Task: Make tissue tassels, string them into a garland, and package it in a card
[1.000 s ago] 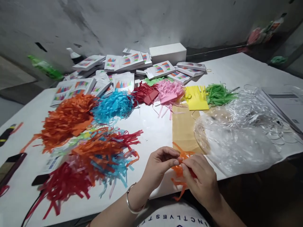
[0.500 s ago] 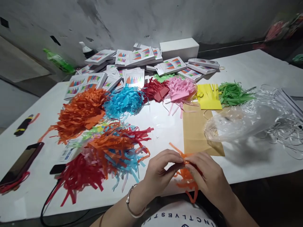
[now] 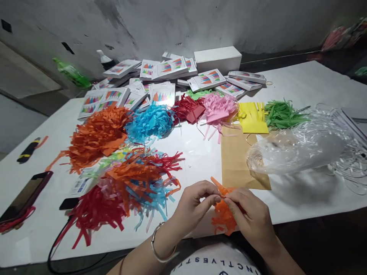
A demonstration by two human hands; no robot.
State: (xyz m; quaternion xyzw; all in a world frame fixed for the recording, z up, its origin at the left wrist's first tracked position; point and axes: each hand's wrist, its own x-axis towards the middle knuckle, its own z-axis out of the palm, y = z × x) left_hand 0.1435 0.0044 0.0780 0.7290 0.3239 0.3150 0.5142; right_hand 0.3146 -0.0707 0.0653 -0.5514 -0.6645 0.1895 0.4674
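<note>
An orange paper tassel (image 3: 224, 218) is bunched at its middle between my hands near the table's front edge, its fringe strips hanging down and a few poking out above. My left hand (image 3: 197, 202), with a bracelet at the wrist, pinches it with thumb and forefinger at the bunched part. From the other side my right hand (image 3: 250, 212) grips the same spot, fingertips close to the left ones. Left of them lies a pile of mixed tassels in orange (image 3: 134, 172), red (image 3: 99, 208) and blue (image 3: 155, 194). The exact pinch point is partly covered by fingers.
Fringed paper in orange (image 3: 97, 137), blue (image 3: 151, 122), pink (image 3: 219, 109), yellow (image 3: 252, 116) and green (image 3: 283, 114) lines the middle. Behind are printed boxes (image 3: 169, 68). A brown envelope (image 3: 235, 164), plastic bag (image 3: 295, 152), phone (image 3: 25, 196) and black cable (image 3: 51, 252) lie around.
My left thumb has shifted up towards the forefinger at the bunched middle. The tassel's lower strips have drawn up and the upper strip has tilted slightly right.
</note>
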